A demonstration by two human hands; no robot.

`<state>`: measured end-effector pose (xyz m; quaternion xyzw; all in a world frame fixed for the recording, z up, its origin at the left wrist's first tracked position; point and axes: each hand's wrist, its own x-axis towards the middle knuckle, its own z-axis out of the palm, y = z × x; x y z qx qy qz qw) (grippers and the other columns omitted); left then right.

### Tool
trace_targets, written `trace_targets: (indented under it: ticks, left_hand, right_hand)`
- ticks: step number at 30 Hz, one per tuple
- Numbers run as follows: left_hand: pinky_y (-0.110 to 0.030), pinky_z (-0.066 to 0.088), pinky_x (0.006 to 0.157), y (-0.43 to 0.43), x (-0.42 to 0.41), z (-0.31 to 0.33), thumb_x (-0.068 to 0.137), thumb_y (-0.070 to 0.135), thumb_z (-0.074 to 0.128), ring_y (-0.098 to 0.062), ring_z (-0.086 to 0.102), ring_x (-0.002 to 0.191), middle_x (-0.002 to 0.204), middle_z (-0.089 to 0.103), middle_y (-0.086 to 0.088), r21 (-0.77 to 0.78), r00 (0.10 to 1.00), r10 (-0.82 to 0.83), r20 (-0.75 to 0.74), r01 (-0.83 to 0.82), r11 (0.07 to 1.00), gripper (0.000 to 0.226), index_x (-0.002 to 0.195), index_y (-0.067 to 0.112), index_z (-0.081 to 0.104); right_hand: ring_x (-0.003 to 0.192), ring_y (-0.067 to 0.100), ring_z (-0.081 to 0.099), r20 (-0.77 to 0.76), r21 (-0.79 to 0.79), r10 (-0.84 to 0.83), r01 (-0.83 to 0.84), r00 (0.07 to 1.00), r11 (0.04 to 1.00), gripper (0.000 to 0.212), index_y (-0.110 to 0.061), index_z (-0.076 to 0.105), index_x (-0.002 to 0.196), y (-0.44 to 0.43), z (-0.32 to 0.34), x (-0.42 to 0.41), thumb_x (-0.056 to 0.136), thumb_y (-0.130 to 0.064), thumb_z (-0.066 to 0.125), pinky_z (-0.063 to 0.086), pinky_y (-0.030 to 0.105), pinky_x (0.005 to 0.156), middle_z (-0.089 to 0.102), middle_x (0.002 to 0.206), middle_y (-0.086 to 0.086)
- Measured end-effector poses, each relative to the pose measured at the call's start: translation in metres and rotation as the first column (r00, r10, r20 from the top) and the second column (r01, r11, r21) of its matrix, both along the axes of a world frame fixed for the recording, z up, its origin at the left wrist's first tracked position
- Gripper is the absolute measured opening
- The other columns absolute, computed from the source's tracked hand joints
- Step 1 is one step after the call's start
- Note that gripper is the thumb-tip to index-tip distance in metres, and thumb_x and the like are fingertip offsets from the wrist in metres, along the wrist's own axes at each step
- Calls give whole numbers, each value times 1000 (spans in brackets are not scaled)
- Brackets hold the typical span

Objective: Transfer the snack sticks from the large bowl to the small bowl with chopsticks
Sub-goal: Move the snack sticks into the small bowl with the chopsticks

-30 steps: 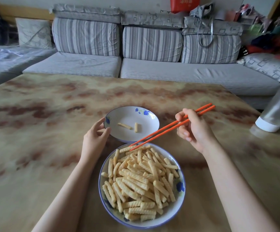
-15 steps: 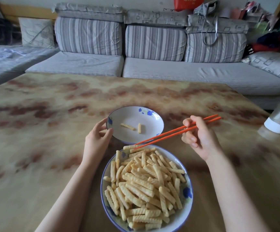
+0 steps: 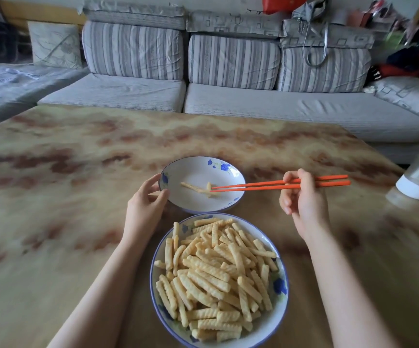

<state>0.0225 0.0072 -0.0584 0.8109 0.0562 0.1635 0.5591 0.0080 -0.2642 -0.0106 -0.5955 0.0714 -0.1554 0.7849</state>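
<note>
Pinching the chopsticks (image 3: 258, 186) in our right hand (image 3: 303, 199), we hold their tips over the small bowl (image 3: 198, 169), at the few snack sticks (image 3: 195, 189) lying inside. Our left hand (image 3: 145, 204) curls round its left rim. Just nearer us than the small bowl, the large bowl (image 3: 282, 292) sits heaped on the surface (image 3: 52, 222).

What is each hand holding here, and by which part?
The right hand grips the orange chopsticks toward their rear ends, tips over the small bowl. The left hand holds the small bowl by its left rim.
</note>
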Motion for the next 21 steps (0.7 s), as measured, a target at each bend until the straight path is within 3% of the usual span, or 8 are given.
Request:
trace_targets:
  ticks: [6,9,15,18,21]
  left_hand:
    - [-1,40,58,-1,-1,1,90,17,60,10,60,59,96,67,8,-1,1000,-1,-6,1,1000,38,127,27,59]
    - [0,39,58,-1,0,2,90,17,59,10,59,59,95,66,9,7,1000,-2,-2,2,1000,38,127,27,59]
    - [-2,41,56,-1,-1,2,90,16,59,-6,63,61,100,68,4,-12,1000,-2,-8,1,1000,39,128,26,59]
    - [-1,40,58,-1,-2,2,90,17,59,4,61,60,98,67,5,-4,1000,-1,-4,1,1000,37,126,28,59]
    - [-2,41,59,-1,-2,2,90,17,60,5,61,59,97,67,6,-9,1000,-2,-5,2,1000,37,126,27,59]
  right_hand:
    - [26,11,22,33,-5,165,-165,986,986,40,-9,46,70,-5,13,-12,102,-23,27,15,18,32,30,32,-1]
    - [26,11,21,31,-81,255,-252,966,964,40,-9,46,71,-8,18,-18,102,-24,26,12,18,33,30,31,1]
    - [27,12,22,8,-212,272,-264,962,941,41,-8,47,71,-7,18,-20,102,-24,27,15,17,34,30,32,2]
    - [26,12,23,13,-234,258,-248,966,940,41,-8,47,70,-7,17,-20,102,-23,27,16,17,34,31,32,2]
    - [26,12,24,30,-240,245,-231,969,943,42,-7,47,70,-7,17,-20,103,-23,27,17,16,34,31,32,2]
